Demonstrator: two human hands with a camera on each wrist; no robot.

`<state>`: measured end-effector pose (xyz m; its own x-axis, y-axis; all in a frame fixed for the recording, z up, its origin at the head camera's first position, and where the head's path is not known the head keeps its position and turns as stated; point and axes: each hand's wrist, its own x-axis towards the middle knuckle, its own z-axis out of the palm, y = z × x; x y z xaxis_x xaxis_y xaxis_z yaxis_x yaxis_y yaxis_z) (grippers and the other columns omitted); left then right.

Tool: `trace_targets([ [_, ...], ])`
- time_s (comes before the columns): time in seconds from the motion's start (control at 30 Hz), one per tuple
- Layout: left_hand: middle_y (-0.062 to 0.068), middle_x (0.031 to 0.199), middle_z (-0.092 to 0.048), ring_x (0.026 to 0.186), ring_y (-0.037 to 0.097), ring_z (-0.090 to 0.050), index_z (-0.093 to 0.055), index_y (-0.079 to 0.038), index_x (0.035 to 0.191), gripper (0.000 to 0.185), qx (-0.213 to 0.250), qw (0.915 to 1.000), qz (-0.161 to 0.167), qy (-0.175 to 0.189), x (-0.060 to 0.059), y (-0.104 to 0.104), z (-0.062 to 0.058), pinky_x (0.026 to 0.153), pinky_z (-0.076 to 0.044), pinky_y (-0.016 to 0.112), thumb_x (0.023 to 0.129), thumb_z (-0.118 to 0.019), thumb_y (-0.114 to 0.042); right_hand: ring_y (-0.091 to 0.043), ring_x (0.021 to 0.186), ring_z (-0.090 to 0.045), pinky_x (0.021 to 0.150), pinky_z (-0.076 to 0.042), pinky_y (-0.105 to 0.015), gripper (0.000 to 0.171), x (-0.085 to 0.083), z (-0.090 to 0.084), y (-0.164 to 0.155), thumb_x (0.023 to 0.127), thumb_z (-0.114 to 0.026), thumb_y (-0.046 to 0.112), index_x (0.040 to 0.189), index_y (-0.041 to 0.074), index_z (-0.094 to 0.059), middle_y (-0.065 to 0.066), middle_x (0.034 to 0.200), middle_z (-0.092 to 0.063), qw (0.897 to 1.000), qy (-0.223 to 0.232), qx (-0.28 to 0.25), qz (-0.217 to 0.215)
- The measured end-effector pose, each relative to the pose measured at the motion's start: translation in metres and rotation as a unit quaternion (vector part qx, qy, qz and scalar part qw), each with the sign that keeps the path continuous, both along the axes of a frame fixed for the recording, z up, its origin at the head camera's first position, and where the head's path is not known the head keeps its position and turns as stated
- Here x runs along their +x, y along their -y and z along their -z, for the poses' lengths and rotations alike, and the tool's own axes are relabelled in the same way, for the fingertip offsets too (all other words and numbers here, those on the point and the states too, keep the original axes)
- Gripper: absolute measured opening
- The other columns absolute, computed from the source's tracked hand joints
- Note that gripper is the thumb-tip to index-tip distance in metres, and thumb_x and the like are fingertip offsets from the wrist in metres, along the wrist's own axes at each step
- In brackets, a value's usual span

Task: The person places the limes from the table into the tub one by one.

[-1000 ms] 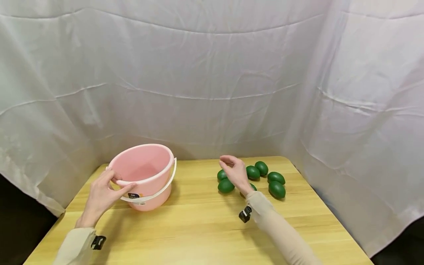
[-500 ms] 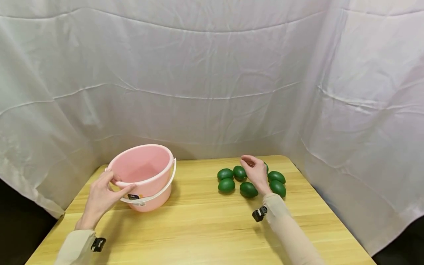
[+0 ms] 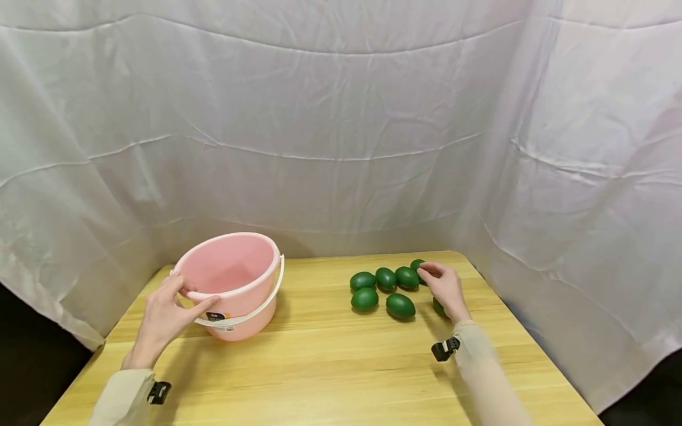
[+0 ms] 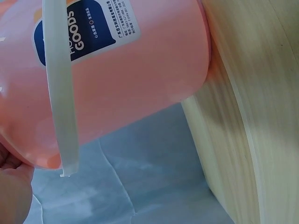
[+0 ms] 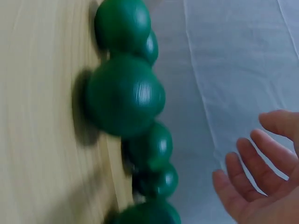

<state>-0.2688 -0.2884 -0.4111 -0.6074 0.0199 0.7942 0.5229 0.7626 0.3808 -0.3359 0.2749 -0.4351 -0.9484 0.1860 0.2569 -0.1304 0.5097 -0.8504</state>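
Observation:
A pink plastic bucket with a white handle stands on the left of the wooden table. My left hand grips its near rim, thumb outside and fingers hooked over the edge. The left wrist view shows the bucket wall, its handle and a blue label. Several dark green egg-shaped objects lie in a cluster on the right. My right hand hovers over the cluster's right side with relaxed fingers and holds nothing. In the right wrist view the eggs are blurred and the fingers are spread.
White cloth hangs behind and to both sides of the table. The table's right edge lies close to the eggs. Bare wood stretches between the bucket and the eggs and along the front.
My right hand has swept rightwards across the green eggs, from the cluster's left side to its right side. The left hand stays on the bucket rim.

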Motion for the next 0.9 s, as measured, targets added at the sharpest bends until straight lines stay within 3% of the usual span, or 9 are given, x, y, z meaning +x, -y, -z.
trace_targets([
  [0.2,-0.003,0.074,-0.053,0.064,0.011,-0.041,-0.054,-0.013,0.074,0.044,0.000,1.0000,0.003,0.000,0.000,0.000,0.000,0.058,-0.032,0.016,0.057,-0.095,-0.015,-0.033,0.109,-0.062,0.092,-0.051,-0.044,0.037,-0.002,0.008,-0.026,0.097,-0.062,0.025,0.125,0.002,-0.062,-0.019,0.120,-0.066,0.993,0.020,0.112,-0.015],
  [0.4,-0.002,0.075,-0.053,0.066,0.013,-0.043,-0.054,-0.013,0.075,0.044,-0.001,1.0000,0.002,0.004,0.000,0.000,-0.001,0.057,-0.032,0.016,0.058,-0.095,-0.016,-0.041,0.113,-0.059,0.094,-0.046,-0.055,0.039,0.001,0.011,-0.043,0.093,-0.065,0.024,0.124,-0.001,-0.062,-0.023,0.123,-0.064,0.977,0.039,0.209,-0.005],
  [0.57,-0.002,0.074,-0.054,0.066,0.013,-0.044,-0.054,-0.013,0.074,0.044,0.000,1.0000,0.004,0.000,0.000,0.000,-0.002,0.057,-0.032,0.016,0.057,-0.095,-0.015,-0.048,0.115,-0.056,0.092,-0.047,-0.058,0.053,0.005,0.011,-0.048,0.089,-0.071,0.029,0.127,-0.005,-0.058,-0.029,0.128,-0.058,0.960,0.080,0.269,-0.014],
  [0.67,-0.002,0.073,-0.053,0.065,0.013,-0.042,-0.055,-0.013,0.075,0.044,-0.003,1.0000,0.004,-0.002,0.000,0.000,-0.001,0.058,-0.031,0.017,0.057,-0.095,-0.015,-0.049,0.116,-0.054,0.092,-0.046,-0.059,0.063,0.008,0.012,-0.050,0.085,-0.074,0.033,0.130,-0.007,-0.054,-0.031,0.130,-0.056,0.953,0.109,0.280,-0.017],
  [0.9,-0.003,0.074,-0.053,0.066,0.013,-0.042,-0.056,-0.013,0.076,0.044,-0.006,1.0000,0.002,-0.003,-0.001,0.000,0.000,0.059,-0.031,0.017,0.056,-0.095,-0.016,-0.047,0.114,-0.054,0.088,-0.046,-0.060,0.073,0.011,0.019,-0.056,0.084,-0.076,0.037,0.136,-0.006,-0.048,-0.032,0.131,-0.052,0.951,0.156,0.267,-0.018],
])
